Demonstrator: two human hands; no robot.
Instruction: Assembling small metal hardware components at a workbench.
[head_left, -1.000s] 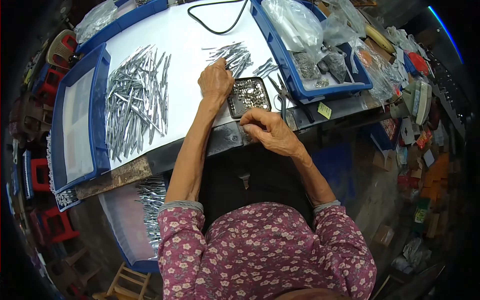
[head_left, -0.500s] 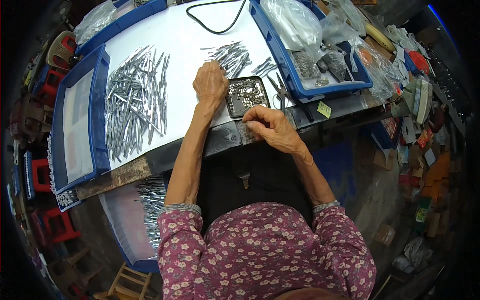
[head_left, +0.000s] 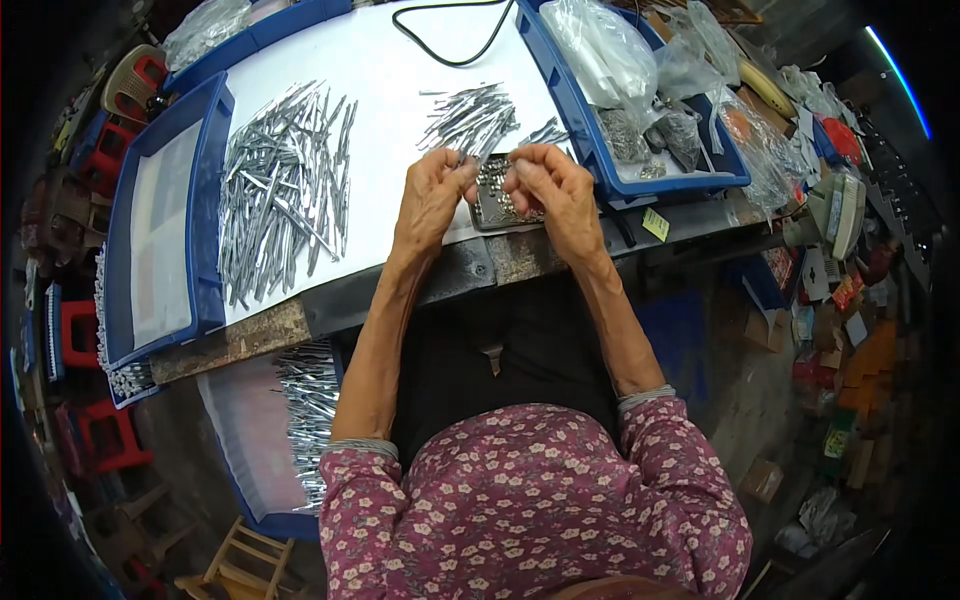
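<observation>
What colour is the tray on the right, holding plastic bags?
Blue plastic tray, clearest in the head view.

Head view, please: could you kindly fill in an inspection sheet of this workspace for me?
Surface: white tabletop, worn wooden front edge.
Job's things: small dark tray of tiny metal parts under both hands; small pile of metal pins behind it.
Clutter: large heap of metal pins; blue bin with clear plastic bags.
Grips: left hand and right hand meet over the tray, fingertips pinched; item held too small to tell.
Cables: black cable looping at far edge.
Surroundings: red stools, floor boxes.
</observation>
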